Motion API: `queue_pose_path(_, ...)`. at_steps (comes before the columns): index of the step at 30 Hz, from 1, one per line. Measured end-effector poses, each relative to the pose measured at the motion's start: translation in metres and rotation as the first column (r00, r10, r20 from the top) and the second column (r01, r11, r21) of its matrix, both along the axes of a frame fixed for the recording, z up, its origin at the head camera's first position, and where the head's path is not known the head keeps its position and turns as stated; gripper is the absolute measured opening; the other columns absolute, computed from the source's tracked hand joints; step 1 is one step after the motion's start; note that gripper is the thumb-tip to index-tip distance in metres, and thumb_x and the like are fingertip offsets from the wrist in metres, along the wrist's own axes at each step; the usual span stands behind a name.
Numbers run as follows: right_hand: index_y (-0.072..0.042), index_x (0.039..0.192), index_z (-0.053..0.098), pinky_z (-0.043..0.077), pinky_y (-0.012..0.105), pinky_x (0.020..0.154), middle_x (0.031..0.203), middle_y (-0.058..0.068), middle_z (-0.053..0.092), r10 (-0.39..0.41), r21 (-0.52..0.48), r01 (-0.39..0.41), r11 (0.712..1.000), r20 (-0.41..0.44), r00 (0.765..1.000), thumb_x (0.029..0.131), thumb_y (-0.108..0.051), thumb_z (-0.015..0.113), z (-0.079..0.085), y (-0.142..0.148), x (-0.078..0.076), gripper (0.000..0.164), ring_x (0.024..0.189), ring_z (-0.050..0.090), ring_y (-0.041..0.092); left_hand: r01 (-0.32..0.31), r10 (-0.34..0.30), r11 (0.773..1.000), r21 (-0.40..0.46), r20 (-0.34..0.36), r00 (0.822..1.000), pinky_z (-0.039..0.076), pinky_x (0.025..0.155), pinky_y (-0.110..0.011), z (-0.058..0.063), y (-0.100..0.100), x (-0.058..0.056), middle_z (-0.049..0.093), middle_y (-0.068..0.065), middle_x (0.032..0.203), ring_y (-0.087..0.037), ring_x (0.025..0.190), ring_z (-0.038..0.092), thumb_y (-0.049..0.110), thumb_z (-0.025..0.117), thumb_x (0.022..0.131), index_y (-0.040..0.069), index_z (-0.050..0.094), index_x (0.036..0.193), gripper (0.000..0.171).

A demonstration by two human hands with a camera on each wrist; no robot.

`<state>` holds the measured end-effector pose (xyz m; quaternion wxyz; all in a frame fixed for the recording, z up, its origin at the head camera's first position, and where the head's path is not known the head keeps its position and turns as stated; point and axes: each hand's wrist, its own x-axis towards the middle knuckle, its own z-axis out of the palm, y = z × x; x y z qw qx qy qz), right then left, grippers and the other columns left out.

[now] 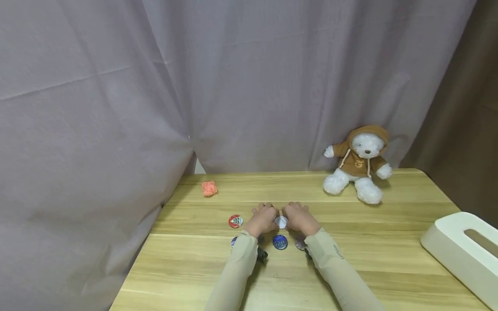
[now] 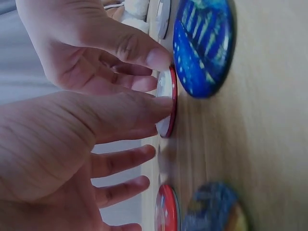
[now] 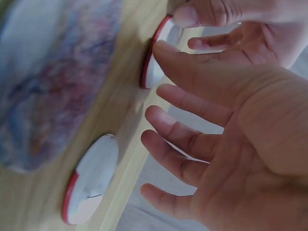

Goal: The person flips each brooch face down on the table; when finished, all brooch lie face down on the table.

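A round badge (image 1: pixel 281 222) with a white face and red rim is on the wooden table between my two hands. My left hand (image 1: pixel 264 218) pinches its left edge between thumb and forefinger, the other fingers spread loosely in the left wrist view. From the opposite side my right hand (image 1: pixel 300 217) grips the same badge, its thumb (image 3: pixel 168 50) on the rim. Nearer me lies a blue badge (image 1: pixel 280 242). A purplish badge (image 1: pixel 300 244) shows partly beside the right sleeve. Another white badge with a red edge (image 3: pixel 91 187) lies right of the right hand.
Left of the hands is a red badge (image 1: pixel 235 221); a bluish badge (image 1: pixel 234 242) is half covered by the left sleeve. Orange yarn (image 1: pixel 209 188) lies at the back left. A teddy bear (image 1: pixel 359 164) sits back right, and a white box (image 1: pixel 463 255) stands at the right edge.
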<state>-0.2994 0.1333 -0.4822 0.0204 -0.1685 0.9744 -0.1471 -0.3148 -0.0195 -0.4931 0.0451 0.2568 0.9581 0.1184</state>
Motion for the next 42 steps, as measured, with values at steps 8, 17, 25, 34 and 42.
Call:
queue_pose_path(8, 0.001, 0.106, 0.068, 0.04, 0.06, 0.087, 0.102, 0.014, 0.065, 0.046, -0.051, -0.045, 0.998, 0.018, 0.999, 0.078, -0.004, 0.076, 0.007, -0.013, -0.006, 0.029, 0.1, 0.057, 0.04, -0.03, 0.032, 0.995, 0.091, -0.015, 0.999, 0.039, 0.09, -0.056, 0.002, -0.022, 0.002, 0.064, -0.011, 0.123, -0.034, 0.113, 0.054, 0.023, 0.072, 0.091, 0.007, 0.071, 0.12, 0.033)
queue_pose_path(17, 0.0, 0.107, 0.069, 0.04, 0.061, 0.087, 0.103, 0.016, 0.066, 0.083, -0.079, -0.082, 0.993, 0.005, 0.997, 0.076, -0.009, 0.081, 0.0, -0.033, -0.01, 0.035, 0.098, 0.056, 0.039, -0.06, 0.063, 0.988, 0.143, -0.014, 0.998, 0.036, 0.092, -0.061, 0.0, -0.051, 0.003, 0.064, -0.013, 0.125, -0.036, 0.117, 0.053, 0.017, 0.069, 0.088, 0.006, 0.069, 0.125, 0.038)
queue_pose_path(25, -0.003, 0.102, 0.07, 0.042, 0.06, 0.084, 0.097, 0.012, 0.065, 0.126, -0.067, -0.128, 0.99, -0.028, 0.992, 0.073, -0.011, 0.083, -0.006, -0.05, -0.011, 0.033, 0.093, 0.056, 0.034, -0.08, 0.082, 0.988, 0.132, -0.013, 0.997, 0.036, 0.092, -0.062, -0.006, -0.067, 0.002, 0.066, -0.013, 0.119, -0.036, 0.111, 0.055, 0.019, 0.08, 0.079, 0.006, 0.069, 0.122, 0.046)
queue_pose_path(34, -0.006, 0.089, 0.066, 0.04, 0.058, 0.084, 0.086, 0.006, 0.058, 0.144, -0.081, -0.145, 0.986, -0.021, 0.989, 0.075, -0.007, 0.085, -0.005, -0.061, -0.011, 0.023, 0.088, 0.051, 0.031, -0.103, 0.107, 0.987, 0.124, -0.032, 0.994, 0.038, 0.088, -0.064, -0.007, -0.073, 0.002, 0.069, -0.007, 0.103, -0.033, 0.103, 0.058, 0.015, 0.09, 0.071, 0.009, 0.074, 0.107, 0.04)
queue_pose_path(42, -0.006, 0.085, 0.064, 0.041, 0.059, 0.085, 0.084, 0.006, 0.058, 0.134, -0.089, -0.137, 0.987, -0.035, 0.99, 0.074, -0.004, 0.085, -0.006, -0.066, -0.008, 0.023, 0.088, 0.054, 0.031, -0.091, 0.099, 0.985, 0.146, -0.051, 0.994, 0.037, 0.084, -0.057, -0.008, -0.075, 0.005, 0.07, -0.003, 0.096, -0.028, 0.095, 0.058, 0.014, 0.09, 0.069, 0.011, 0.075, 0.098, 0.033)
